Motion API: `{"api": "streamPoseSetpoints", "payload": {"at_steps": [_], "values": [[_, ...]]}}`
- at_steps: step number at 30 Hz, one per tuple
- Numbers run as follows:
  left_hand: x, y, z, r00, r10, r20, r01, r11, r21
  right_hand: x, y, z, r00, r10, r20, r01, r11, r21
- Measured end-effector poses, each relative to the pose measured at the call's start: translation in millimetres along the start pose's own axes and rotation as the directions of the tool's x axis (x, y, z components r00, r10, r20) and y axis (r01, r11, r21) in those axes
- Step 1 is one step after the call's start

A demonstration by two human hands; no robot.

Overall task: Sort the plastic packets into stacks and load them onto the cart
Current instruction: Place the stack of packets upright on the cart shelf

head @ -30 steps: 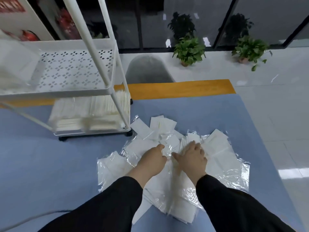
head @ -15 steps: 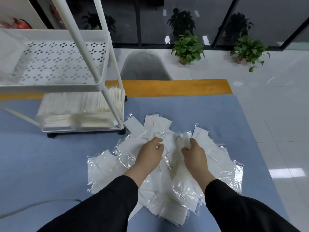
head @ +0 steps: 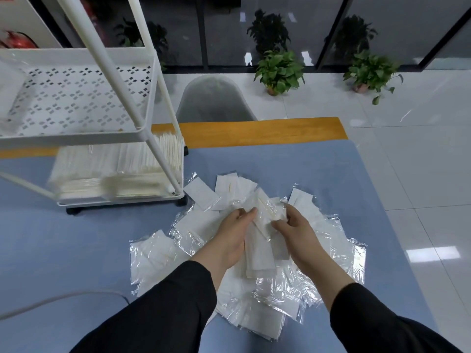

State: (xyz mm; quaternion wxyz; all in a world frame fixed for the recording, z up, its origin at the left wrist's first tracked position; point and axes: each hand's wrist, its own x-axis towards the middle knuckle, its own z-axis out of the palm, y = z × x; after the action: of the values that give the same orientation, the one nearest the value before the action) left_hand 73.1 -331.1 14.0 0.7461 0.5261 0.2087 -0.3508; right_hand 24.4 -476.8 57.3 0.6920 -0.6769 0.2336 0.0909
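On the blue table mat we hold a small bundle of packets between us: our left hand and right hand both curl round it. Loose packets spread beneath. The white cart stands at ten o'clock, stacks on its lower shelf.
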Motion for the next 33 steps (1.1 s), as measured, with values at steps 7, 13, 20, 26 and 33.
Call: {"api": "streamPoseSetpoints", "payload": {"at_steps": [7,13,20,26,33], "values": [[-16.7,13.6,-4.1,0.988,-0.101,0.119,0.107,0.993,-0.052,-1.2,0.2,11.2,0.998,-0.041,0.044,0.042,0.999,-0.028],[-17.2,11.7,-6.4,0.998,0.036,-0.053,-0.036,0.999,0.001,0.6,0.3,28.3,0.997,-0.079,0.012,0.079,0.947,-0.312],[-20.9,19.8,-20.2,0.985,0.137,-0.104,-0.14,0.99,-0.031,2.1,5.4,42.5,0.997,-0.078,-0.02,0.069,0.957,-0.283],[-25.2,16.2,-30.7,0.978,0.153,-0.139,-0.168,0.981,-0.096,0.5,7.0,51.0,0.997,-0.074,-0.034,0.062,0.96,-0.273],[-39.8,44.9,-38.8,0.94,0.236,-0.247,-0.291,0.932,-0.216,-20.7,13.2,64.3,0.996,0.084,0.044,-0.081,0.995,-0.054]]}}
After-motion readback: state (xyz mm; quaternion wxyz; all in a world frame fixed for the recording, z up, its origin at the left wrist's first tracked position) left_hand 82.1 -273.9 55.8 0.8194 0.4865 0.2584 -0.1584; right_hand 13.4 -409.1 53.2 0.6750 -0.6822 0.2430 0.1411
